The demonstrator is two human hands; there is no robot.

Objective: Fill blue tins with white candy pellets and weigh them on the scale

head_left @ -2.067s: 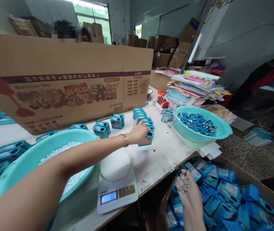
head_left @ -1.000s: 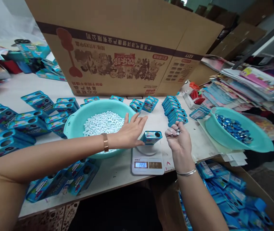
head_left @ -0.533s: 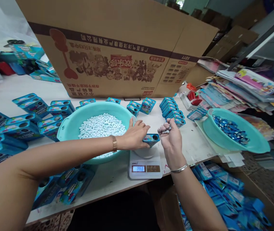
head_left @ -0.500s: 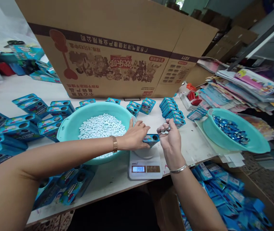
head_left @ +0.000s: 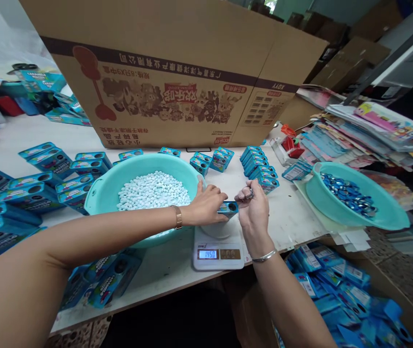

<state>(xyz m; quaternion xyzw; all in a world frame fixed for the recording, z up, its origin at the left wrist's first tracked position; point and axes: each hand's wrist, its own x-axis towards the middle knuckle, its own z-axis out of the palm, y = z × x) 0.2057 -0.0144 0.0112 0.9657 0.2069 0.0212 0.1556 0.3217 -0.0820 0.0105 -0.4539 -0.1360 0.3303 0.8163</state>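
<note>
Since half a second ago the right hand (head_left: 253,209) has closed in on the small blue tin (head_left: 227,208), its curled fingers now touching the tin's end; what they pinch is too small to tell. Most of the tin is hidden under the left hand (head_left: 206,207), which grips it atop the white scale (head_left: 218,244). Bare tabletop (head_left: 286,220) lies right of the hands.
</note>
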